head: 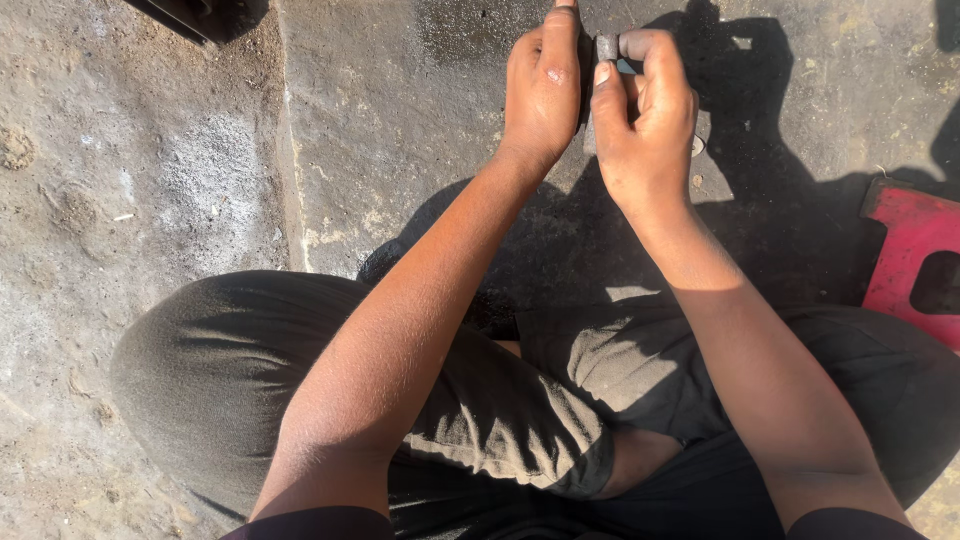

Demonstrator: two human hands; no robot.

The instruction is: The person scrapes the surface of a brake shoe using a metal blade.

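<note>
Both my hands meet at the top middle of the head view, over a concrete floor. My right hand (645, 115) is closed around a small grey metal piece (606, 47), whose end shows between thumb and forefinger. Pressed against it from the left, my left hand (542, 85) has its fingers curled onto the same piece; most of the piece is hidden by the fingers. My knees in dark trousers (220, 370) fill the lower part of the view.
A red metal part with a dark cut-out (915, 260) lies on the floor at the right edge. A dark object (200, 12) sits at the top left corner. A raised concrete edge (290, 150) runs down the left of the slab.
</note>
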